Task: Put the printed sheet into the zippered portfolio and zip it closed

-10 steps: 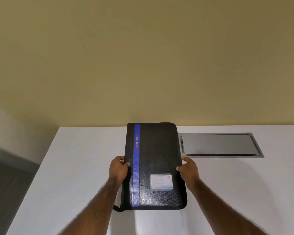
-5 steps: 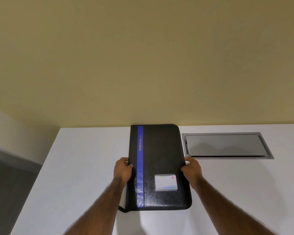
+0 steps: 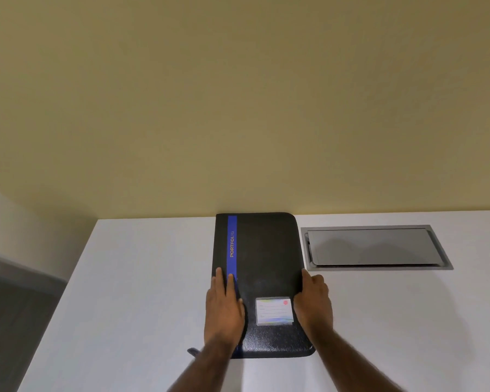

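1. Head view: a closed black portfolio lies flat on a white table, its far edge by the wall and a metal hatch just to its right.
2. The left hand presses flat on the cover, fingers straight. The right hand curls over the right edge. No printed sheet is in view.
3. The task looks barely begun. The next move probably means finding the zip pull at the near left corner and running it round.
4. Half a second earlier the left hand gripped the left edge; the right hand's hold is unchanged.
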